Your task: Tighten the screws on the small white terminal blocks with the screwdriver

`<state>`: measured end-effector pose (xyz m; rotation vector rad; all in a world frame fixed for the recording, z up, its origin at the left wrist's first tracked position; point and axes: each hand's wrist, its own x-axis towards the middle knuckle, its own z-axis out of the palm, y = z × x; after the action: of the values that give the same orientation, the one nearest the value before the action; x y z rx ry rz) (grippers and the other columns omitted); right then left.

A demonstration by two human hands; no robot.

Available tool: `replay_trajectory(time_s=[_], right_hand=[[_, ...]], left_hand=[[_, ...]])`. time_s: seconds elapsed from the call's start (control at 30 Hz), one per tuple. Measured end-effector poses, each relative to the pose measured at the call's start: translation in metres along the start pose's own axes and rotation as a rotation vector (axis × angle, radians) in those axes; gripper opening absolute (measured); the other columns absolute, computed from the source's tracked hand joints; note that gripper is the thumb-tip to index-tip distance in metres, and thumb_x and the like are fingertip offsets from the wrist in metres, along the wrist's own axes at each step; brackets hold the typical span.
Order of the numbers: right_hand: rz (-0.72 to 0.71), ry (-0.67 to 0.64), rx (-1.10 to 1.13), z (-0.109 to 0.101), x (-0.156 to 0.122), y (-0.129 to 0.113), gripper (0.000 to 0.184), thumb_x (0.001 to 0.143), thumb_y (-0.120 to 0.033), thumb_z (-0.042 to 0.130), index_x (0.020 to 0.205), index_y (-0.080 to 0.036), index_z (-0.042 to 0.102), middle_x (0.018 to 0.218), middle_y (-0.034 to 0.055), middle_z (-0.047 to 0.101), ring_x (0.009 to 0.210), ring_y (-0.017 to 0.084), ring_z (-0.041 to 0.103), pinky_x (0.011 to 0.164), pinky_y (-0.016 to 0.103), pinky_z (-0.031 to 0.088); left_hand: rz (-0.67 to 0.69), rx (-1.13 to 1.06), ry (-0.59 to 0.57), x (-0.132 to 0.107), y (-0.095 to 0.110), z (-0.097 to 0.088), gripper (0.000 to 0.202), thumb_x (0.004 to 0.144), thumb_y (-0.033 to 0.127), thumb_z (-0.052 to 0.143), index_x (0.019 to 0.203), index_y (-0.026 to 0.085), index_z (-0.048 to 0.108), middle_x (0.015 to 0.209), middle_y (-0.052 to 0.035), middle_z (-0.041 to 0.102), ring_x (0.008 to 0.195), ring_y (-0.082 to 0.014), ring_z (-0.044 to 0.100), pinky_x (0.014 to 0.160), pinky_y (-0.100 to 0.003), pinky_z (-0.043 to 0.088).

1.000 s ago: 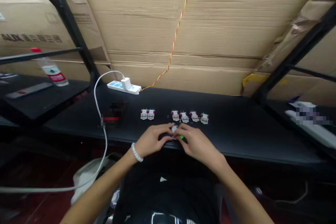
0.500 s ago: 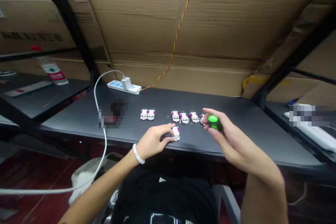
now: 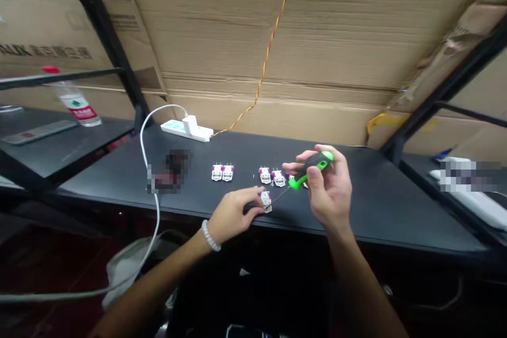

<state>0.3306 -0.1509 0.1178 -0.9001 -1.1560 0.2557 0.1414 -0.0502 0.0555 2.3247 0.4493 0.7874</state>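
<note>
My left hand (image 3: pixel 236 212) pinches a small white and purple plug-like part (image 3: pixel 266 201) against the black table near its front edge. In my right hand (image 3: pixel 329 190) is a screwdriver (image 3: pixel 311 170) with a green and black handle. Its thin shaft slants down to the left, and the tip reaches the part in my left hand; whether it sits in a screw is too small to tell. Just behind stand similar parts, one (image 3: pixel 264 175) beside another (image 3: pixel 278 178); those further right are partly hidden by my right hand. Two more such parts (image 3: pixel 222 172) lie side by side to the left.
A white power strip (image 3: pixel 186 130) with a plugged-in charger lies at the back left, its white cable (image 3: pixel 142 137) hanging over the table's front edge. A blurred dark object (image 3: pixel 170 171) lies nearby. Black shelf posts flank the table; a bottle (image 3: pixel 81 106) stands beyond the left one.
My right hand has turned, bringing the screwdriver from pointing away to slanting down at the white and purple part. My left hand keeps its hold in nearly the same place.
</note>
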Motion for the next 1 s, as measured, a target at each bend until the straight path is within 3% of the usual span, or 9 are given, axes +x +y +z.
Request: replay_trajectory(time_s=[0.53,0.9,1.0], right_hand=[[-0.002,-0.01,-0.017,0.004,-0.002,0.003,0.028,0.105,-0.033,0.064,0.131,-0.03,0.055,0.11,0.0027,0.068,0.092,0.02,0.082,0.086,0.039,0.072],[-0.131,0.006,-0.156,0.017,0.002,-0.004,0.053,0.087,-0.024,0.086,0.135,-0.033,0.066,0.101,-0.0002,0.07,0.08,0.018,0.08,0.075,0.034,0.073],[-0.143,-0.052,-0.158,0.018,0.002,-0.006,0.05,0.091,-0.028,0.082,0.138,-0.033,0.067,0.105,0.0021,0.067,0.081,0.019,0.079,0.078,0.038,0.072]], left_hand=[[0.03,0.022,0.009,0.0,-0.001,0.001,0.005,0.093,0.018,0.075,0.091,0.021,0.078,0.134,-0.0113,0.077,0.128,-0.0285,0.073,0.114,-0.043,0.056],[-0.009,0.019,0.025,0.002,0.003,0.002,0.006,0.091,0.016,0.077,0.089,0.022,0.077,0.132,-0.0088,0.078,0.123,-0.0282,0.075,0.113,-0.042,0.056],[-0.014,0.017,0.019,0.002,0.003,0.002,0.008,0.091,0.014,0.076,0.09,0.022,0.077,0.133,-0.0086,0.078,0.123,-0.0285,0.075,0.112,-0.043,0.057]])
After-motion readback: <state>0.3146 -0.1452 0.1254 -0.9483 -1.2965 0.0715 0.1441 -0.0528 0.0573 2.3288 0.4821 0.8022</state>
